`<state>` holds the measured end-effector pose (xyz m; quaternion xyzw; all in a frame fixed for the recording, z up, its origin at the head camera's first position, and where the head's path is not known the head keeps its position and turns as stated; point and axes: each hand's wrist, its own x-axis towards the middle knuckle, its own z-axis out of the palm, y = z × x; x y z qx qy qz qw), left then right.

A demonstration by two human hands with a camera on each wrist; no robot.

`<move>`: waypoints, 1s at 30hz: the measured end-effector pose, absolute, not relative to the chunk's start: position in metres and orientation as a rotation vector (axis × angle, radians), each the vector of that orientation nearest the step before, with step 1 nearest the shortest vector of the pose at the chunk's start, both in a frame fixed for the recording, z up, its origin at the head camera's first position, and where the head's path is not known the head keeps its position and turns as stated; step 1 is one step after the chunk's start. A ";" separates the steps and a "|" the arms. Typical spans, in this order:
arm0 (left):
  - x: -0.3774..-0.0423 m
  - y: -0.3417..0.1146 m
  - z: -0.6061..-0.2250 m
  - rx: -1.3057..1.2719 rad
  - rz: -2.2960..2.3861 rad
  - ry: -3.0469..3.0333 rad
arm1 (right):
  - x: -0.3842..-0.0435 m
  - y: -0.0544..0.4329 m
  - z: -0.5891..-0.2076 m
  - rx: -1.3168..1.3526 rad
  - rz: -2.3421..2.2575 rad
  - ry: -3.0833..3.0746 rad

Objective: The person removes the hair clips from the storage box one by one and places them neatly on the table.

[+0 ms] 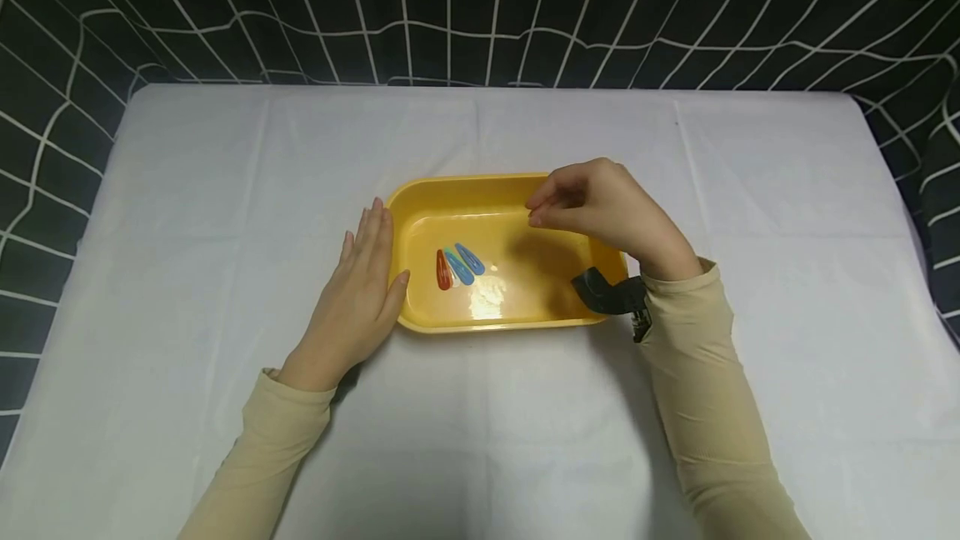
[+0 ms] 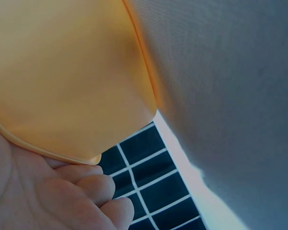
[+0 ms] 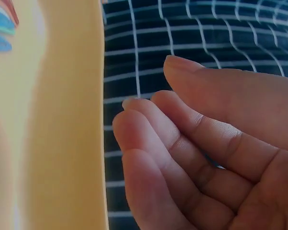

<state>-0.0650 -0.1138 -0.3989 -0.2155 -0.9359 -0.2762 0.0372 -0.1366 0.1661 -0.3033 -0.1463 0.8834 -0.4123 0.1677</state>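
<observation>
A yellow tray (image 1: 495,325) holds a small group of snap hair clips. Among them are a red clip (image 1: 443,270), a blue clip (image 1: 459,267) and another blue clip (image 1: 470,259); bits of teal and white show between them, partly covered. My left hand (image 1: 352,298) lies with straight fingers along the tray's left end, its thumb over the rim. Above the tray's right part hovers my right hand (image 1: 600,202), fingers loosely bent and nothing between them. In the right wrist view the thumb (image 3: 220,93) stands apart from the fingertips.
A white cloth (image 1: 247,173) covers the table under the tray. Dark panels with white grid netting (image 1: 480,15) rise behind the table and at both sides. A black wrist mount (image 1: 611,294) on the right forearm overlaps the tray's lower right corner.
</observation>
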 end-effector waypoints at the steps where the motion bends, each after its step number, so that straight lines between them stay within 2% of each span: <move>1: -0.065 -0.113 -0.399 -0.662 -0.848 -2.873 | -0.137 0.163 -0.303 -0.451 -1.157 2.509; 13: -0.064 -0.112 -0.394 -0.657 -0.850 -2.901 | -0.156 0.129 -0.314 -0.604 -0.977 2.419; 21: -0.064 -0.114 -0.396 -0.653 -0.845 -2.898 | -0.173 0.120 -0.336 -0.564 -1.008 2.256; 30: -0.065 -0.114 -0.396 -0.654 -0.852 -2.898 | -0.175 0.115 -0.352 -0.534 -1.060 2.186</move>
